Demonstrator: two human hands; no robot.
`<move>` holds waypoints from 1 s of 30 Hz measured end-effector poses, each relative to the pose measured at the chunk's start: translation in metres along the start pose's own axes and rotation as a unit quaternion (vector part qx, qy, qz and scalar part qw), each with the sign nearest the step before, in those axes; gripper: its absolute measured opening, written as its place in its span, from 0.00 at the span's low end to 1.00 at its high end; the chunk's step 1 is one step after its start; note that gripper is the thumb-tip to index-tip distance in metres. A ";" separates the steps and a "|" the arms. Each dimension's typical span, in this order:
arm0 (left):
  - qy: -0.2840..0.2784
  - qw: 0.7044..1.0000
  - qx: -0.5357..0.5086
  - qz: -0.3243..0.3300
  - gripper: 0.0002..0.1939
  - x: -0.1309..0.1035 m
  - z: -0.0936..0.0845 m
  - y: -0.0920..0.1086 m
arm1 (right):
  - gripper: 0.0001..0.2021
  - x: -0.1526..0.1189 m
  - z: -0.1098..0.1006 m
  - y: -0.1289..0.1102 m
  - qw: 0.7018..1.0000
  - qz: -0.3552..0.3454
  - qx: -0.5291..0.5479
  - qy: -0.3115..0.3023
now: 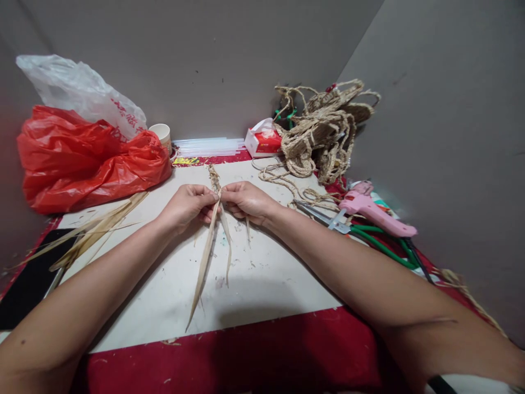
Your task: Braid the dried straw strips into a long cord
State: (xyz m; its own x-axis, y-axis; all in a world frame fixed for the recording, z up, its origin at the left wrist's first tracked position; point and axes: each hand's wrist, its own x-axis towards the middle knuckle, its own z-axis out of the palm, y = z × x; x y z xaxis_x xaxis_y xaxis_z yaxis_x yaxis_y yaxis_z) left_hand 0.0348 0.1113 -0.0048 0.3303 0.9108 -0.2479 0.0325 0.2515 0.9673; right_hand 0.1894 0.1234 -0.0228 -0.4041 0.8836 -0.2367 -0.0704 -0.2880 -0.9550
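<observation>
Dry leaf strips (204, 262) lengthwise (tips nearward)

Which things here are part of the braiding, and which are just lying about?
In use: left hand, right hand, braid, loose strips, spare strips.
Lying about: red bag, cup, tissue pack, rope pile, glue gun, scissors, phone.

Grey walls (213, 60) meet at corner behind red-covered table (246, 361) w/ white board (266, 284)

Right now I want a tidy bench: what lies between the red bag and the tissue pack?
Head view: a paper cup and clear sticks.
</observation>
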 end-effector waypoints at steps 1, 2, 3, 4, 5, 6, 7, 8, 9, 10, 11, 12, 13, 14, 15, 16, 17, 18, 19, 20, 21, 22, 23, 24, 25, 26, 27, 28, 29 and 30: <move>0.009 1.000 -0.004 0.000 0.08 0.000 0.000 -0.001 | 0.14 0.000 0.000 0.000 1.000 0.001 0.002 0.000; 0.019 1.000 -0.009 -0.001 0.08 0.000 0.001 -0.001 | 0.14 0.000 0.000 0.000 1.000 0.002 0.003 0.000; 0.028 1.000 -0.014 -0.001 0.07 0.000 0.001 -0.001 | 0.14 0.000 0.000 0.000 1.000 0.002 0.005 0.000; 0.036 0.999 -0.018 0.000 0.07 0.000 0.002 -0.001 | 0.14 0.000 0.000 0.000 1.000 0.002 0.007 -0.001; 0.042 0.999 -0.021 0.001 0.07 0.000 0.002 -0.001 | 0.15 0.000 0.000 0.000 1.000 0.003 0.009 -0.001; 0.048 0.999 -0.023 0.002 0.07 0.000 0.003 -0.001 | 0.15 0.000 0.001 0.000 1.000 0.005 0.010 -0.003; 0.053 0.998 -0.023 0.003 0.07 0.000 0.003 -0.001 | 0.14 0.000 0.001 -0.001 1.000 0.006 0.012 -0.004; 0.055 0.998 -0.022 0.005 0.07 0.000 0.003 -0.001 | 0.14 0.000 0.001 -0.001 1.000 0.007 0.013 -0.005; 0.055 0.998 -0.021 0.006 0.07 0.001 0.003 -0.001 | 0.14 0.000 0.001 -0.001 1.000 0.008 0.013 -0.005; 0.055 0.998 -0.021 0.008 0.07 0.001 0.002 -0.002 | 0.14 0.000 0.001 -0.001 1.000 0.008 0.013 -0.005; 0.054 0.998 -0.023 0.012 0.08 0.002 0.002 -0.002 | 0.13 0.000 0.001 0.000 1.000 0.007 0.013 -0.006; 0.052 0.998 -0.026 0.015 0.08 0.002 0.001 -0.003 | 0.13 0.000 0.001 0.000 1.000 0.007 0.013 -0.007; 0.050 0.998 -0.029 0.017 0.08 0.003 0.000 -0.004 | 0.13 0.000 0.001 0.000 1.000 0.007 0.013 -0.010; 0.050 0.998 -0.030 0.016 0.08 0.003 0.000 -0.004 | 0.13 0.000 0.000 0.000 1.000 0.008 0.013 -0.013; 0.052 0.998 -0.029 0.013 0.08 0.004 -0.001 -0.005 | 0.13 0.000 0.000 0.000 1.000 0.008 0.013 -0.017; 0.055 0.998 -0.026 0.009 0.07 0.004 -0.001 -0.005 | 0.12 0.000 0.000 0.000 1.000 0.009 0.012 -0.020; 0.058 0.998 -0.021 0.004 0.07 0.005 -0.001 -0.005 | 0.12 0.000 0.001 0.000 1.000 0.010 0.011 -0.023; 0.061 0.998 -0.016 -0.001 0.07 0.006 -0.001 -0.006 | 0.12 0.000 0.001 0.000 1.000 0.009 0.010 -0.026; 0.063 0.998 -0.011 -0.003 0.07 0.006 -0.001 -0.006 | 0.12 -0.001 0.001 -0.001 0.999 0.006 0.009 -0.030; 0.065 0.998 -0.008 -0.004 0.07 0.007 -0.001 -0.006 | 0.13 -0.001 0.002 -0.001 0.999 0.003 0.010 -0.033; 0.069 0.998 -0.005 -0.003 0.08 0.008 -0.001 -0.006 | 0.13 -0.002 0.002 -0.002 0.999 0.000 0.013 -0.035; 0.074 0.997 -0.001 0.000 0.08 0.009 0.000 -0.006 | 0.13 -0.002 0.002 -0.002 0.999 0.000 0.015 -0.036; 0.080 0.997 0.002 0.004 0.09 0.009 0.000 -0.007 | 0.13 -0.002 0.003 -0.003 0.999 0.004 0.018 -0.035; 0.085 0.996 0.006 0.008 0.09 0.010 0.001 -0.007 | 0.12 -0.002 0.003 -0.003 0.999 0.011 0.021 -0.033; 0.089 0.996 0.009 0.013 0.10 0.010 0.001 -0.008 | 0.12 -0.002 0.003 -0.003 0.999 0.017 0.022 -0.031; 0.093 0.995 0.013 0.020 0.10 0.011 0.002 -0.008 | 0.12 -0.002 0.003 -0.003 0.999 0.020 0.021 -0.031; 0.097 0.995 0.016 0.028 0.10 0.011 0.002 -0.009 | 0.12 -0.002 0.003 -0.003 0.999 0.020 0.021 -0.032; 0.101 0.994 0.019 0.037 0.10 0.010 0.003 -0.009 | 0.12 -0.002 0.002 -0.003 0.999 0.017 0.020 -0.032; 0.105 0.993 0.023 0.046 0.10 0.010 0.004 -0.010 | 0.12 -0.002 0.002 -0.003 0.999 0.014 0.021 -0.031; 0.106 0.992 0.026 0.055 0.10 0.009 0.004 -0.010 | 0.13 -0.002 0.002 -0.003 0.999 0.014 0.023 -0.029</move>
State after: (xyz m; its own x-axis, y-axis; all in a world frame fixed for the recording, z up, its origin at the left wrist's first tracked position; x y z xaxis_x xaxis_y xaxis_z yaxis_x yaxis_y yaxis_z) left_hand 0.0418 0.1160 -0.0163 0.1292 0.9816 -0.1403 0.0584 0.1337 0.9893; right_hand 0.1881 0.1218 -0.0190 -0.4586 0.8524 -0.2513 -0.0991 -0.3300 -0.9388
